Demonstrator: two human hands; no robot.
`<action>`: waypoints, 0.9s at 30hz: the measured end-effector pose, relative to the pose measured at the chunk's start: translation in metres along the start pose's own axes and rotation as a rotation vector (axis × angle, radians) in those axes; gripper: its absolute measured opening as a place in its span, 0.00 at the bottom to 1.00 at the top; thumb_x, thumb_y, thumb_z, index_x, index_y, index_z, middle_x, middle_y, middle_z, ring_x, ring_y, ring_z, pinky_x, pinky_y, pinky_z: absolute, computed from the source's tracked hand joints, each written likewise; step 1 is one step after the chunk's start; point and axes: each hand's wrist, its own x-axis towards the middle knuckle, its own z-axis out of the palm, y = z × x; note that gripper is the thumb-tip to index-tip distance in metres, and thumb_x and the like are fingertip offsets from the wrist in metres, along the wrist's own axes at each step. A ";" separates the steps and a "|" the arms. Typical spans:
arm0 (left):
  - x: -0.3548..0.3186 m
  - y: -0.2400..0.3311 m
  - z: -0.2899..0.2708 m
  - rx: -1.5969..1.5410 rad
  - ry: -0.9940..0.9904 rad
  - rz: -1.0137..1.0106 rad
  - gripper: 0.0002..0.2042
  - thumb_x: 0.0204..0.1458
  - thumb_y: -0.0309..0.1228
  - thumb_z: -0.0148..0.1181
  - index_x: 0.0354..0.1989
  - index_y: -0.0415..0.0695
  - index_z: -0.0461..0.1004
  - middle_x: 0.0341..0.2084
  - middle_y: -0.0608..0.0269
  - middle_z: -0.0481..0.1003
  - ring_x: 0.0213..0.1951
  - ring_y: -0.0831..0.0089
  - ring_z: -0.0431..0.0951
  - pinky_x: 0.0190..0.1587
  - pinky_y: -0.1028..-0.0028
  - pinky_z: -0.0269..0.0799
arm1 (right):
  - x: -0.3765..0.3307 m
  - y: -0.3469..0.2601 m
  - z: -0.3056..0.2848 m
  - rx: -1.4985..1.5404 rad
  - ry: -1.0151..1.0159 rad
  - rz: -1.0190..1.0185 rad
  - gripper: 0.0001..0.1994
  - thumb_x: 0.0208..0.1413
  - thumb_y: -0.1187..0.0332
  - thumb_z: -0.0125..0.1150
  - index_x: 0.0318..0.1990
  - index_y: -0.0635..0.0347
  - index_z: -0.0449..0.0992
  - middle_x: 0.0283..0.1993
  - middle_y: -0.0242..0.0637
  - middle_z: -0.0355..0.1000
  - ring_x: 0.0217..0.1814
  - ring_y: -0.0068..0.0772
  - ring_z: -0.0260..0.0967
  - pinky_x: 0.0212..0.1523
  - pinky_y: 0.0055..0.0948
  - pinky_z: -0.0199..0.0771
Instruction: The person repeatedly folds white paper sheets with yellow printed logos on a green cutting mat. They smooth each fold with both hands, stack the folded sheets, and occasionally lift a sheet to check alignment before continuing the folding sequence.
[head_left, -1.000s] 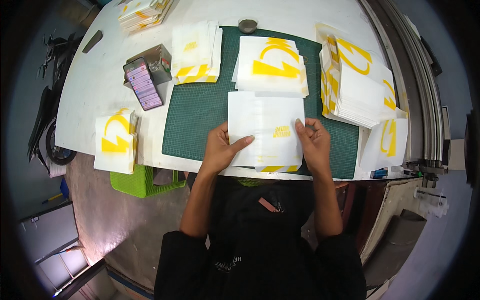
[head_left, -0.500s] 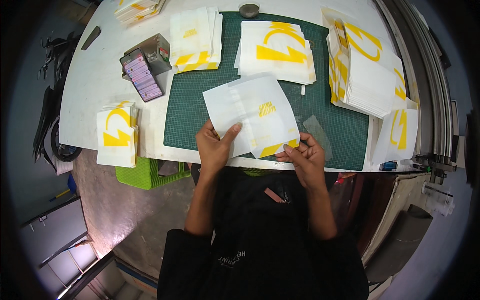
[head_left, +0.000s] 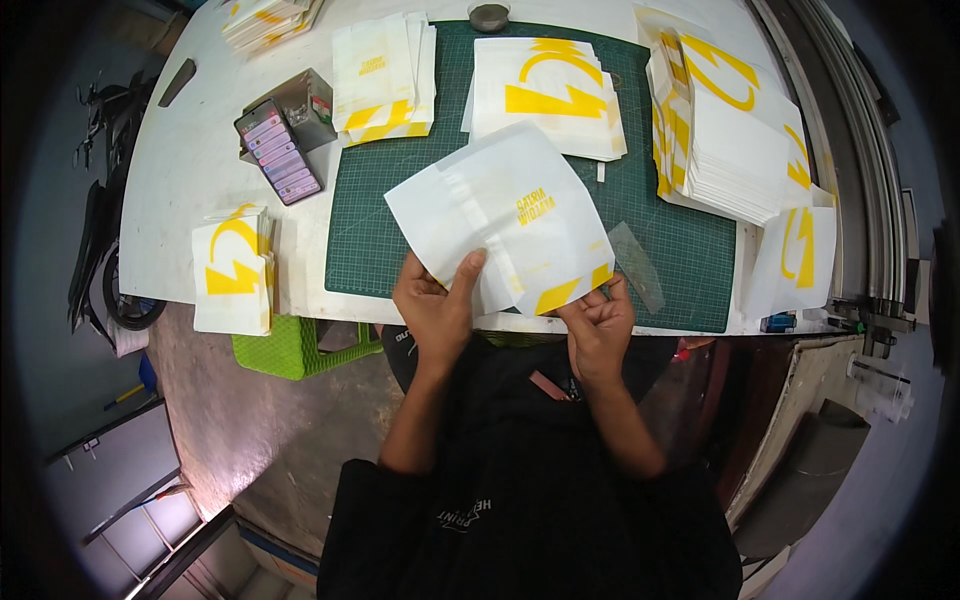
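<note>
A white paper bag [head_left: 500, 215] with yellow print is lifted and tilted above the near edge of the green cutting mat [head_left: 400, 180]. My left hand [head_left: 437, 305] grips its lower left edge, thumb on top. My right hand [head_left: 598, 325] pinches its lower right corner by a yellow patch. Both hands sit at the table's near edge, in front of my dark shirt.
Stacks of white-and-yellow bags lie around: far centre [head_left: 545, 95], far left [head_left: 383, 75], a tall pile at right [head_left: 725, 130], one at left [head_left: 232, 270]. A phone [head_left: 278, 152] leans on a small box. A clear plastic strip [head_left: 637, 265] lies on the mat. A green basket [head_left: 295, 345] sits under the table.
The bag was flat on the mat under both hands; it has been lifted, turned counter-clockwise and tilted. The hands have drawn back to the near edge.
</note>
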 end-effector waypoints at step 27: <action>0.018 0.021 -0.037 0.107 -0.294 -0.118 0.09 0.63 0.31 0.69 0.38 0.35 0.82 0.29 0.64 0.82 0.30 0.81 0.78 0.34 0.77 0.73 | -0.005 -0.007 -0.040 0.747 -0.581 0.201 0.55 0.60 0.38 0.62 0.83 0.55 0.37 0.85 0.47 0.40 0.87 0.57 0.35 0.82 0.64 0.35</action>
